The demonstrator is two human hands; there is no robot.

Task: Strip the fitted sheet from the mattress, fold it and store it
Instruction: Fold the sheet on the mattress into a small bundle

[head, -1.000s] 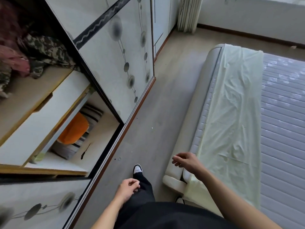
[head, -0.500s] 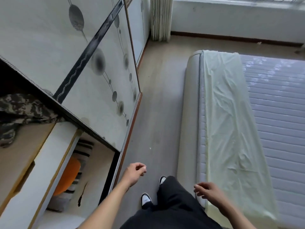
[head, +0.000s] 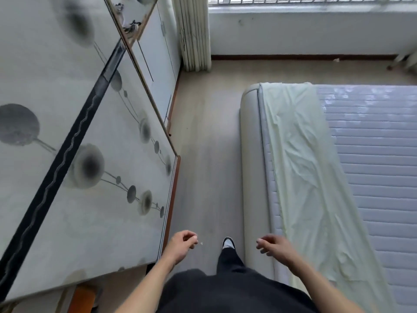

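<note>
**Both hands free beside the bed, sheet lying along the mattress edge**

From the head camera, a person is standing on the pale wooden floor (head: 203,154) in the aisle between a wardrobe and a bed. The left hand (head: 181,243) is hanging over the floor near the wardrobe's sliding door (head: 94,168), with its fingers loosely curled and holding nothing. The right hand (head: 276,246) is hovering just beside the padded bed frame (head: 250,177), its fingers also loosely curled and gripping nothing; it is not touching the sheet. The pale yellow fitted sheet (head: 309,177) is lying wrinkled in a long strip along the left edge of the quilted mattress (head: 374,154), leaving the remaining visible mattress surface bare. One shoe (head: 228,242) with a white toe is showing between the hands, below black trousers (head: 230,288). Further away, a folded curtain (head: 194,35) is hanging beside the window wall (head: 304,32).
</note>
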